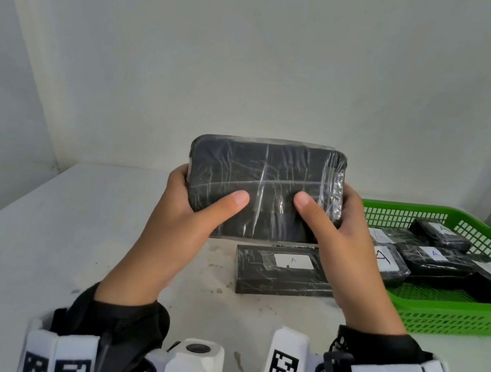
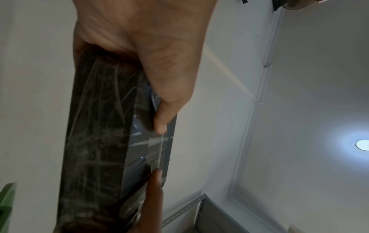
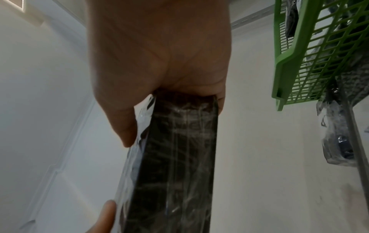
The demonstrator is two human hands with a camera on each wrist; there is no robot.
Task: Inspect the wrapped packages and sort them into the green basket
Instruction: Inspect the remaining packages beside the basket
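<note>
Wrapped package (image 1: 265,185) is held above the bench (image 1: 37,233), long axis crosswise, left hand (image 1: 192,206) and right hand (image 1: 337,229) gripping its ends. Green basket (image 1: 455,312) lies rightward, nearer the right hand.

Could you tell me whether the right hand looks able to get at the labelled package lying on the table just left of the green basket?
Probably not yet: the right hand and left hand both grip the raised package, though the table package lies uncovered just below.
</note>
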